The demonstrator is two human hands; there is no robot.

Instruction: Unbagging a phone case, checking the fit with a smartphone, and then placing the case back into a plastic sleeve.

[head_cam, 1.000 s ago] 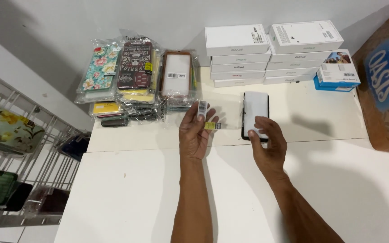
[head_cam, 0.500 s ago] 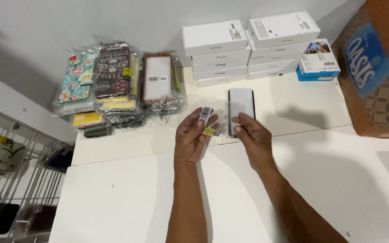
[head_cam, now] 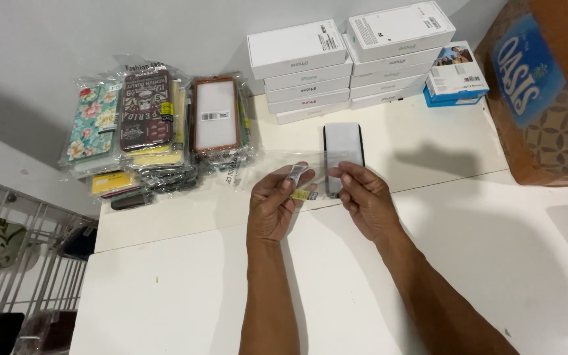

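- My left hand (head_cam: 272, 209) pinches a clear plastic sleeve (head_cam: 297, 172), fingers closed on its labelled end.
- My right hand (head_cam: 365, 200) grips the sleeve's other side, above the desk (head_cam: 428, 263), just before the phone (head_cam: 343, 154).

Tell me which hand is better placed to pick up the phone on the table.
Right, probably. The right hand is next to the phone, fingertips near its lower edge. The left hand is farther off and already holds a small tagged packet.
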